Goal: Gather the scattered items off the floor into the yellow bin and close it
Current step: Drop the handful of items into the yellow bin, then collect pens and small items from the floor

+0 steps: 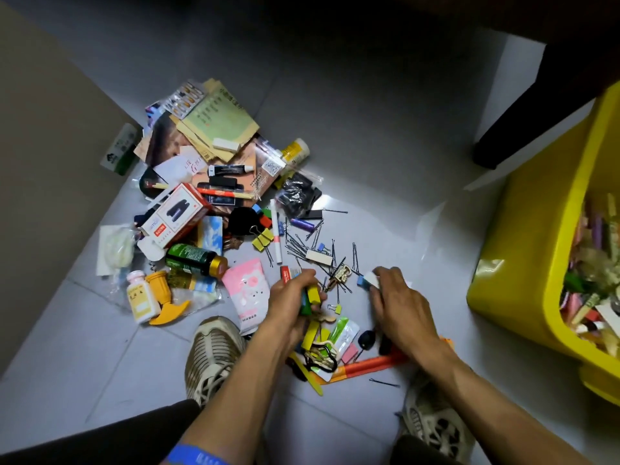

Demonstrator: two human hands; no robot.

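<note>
A: What sort of floor is this?

B: Pale grey glossy floor tiles with thin dark grout lines, catching a bright patch of light in the middle. A plain beige wall panel runs along the left, and a dark furniture leg stands at the upper right, its foot on the tile.

A: Where is the bin?

B: The big yellow plastic bin sits on the floor at the right edge, open, with mixed coloured odds and ends already inside. No lid is visible.

A: And the mess?

B: A heap spreads from the upper left toward the person's feet: tan paper booklets, a red-and-white cardboard box, a dark green bottle with a gold cap, a yellow toy hammer, a pink printed pouch and thin black hairpins strewn over the tile.

A: The hands?

B: The left hand is curled tight round a green and yellow block-shaped bundle, low over the floor. The right hand pinches a small white eraser-like block at its fingertips, with a blue piece just beside it.

A: Anything beneath them?

B: An orange plastic tube lies under the right wrist, between two beige mesh sneakers.
</note>
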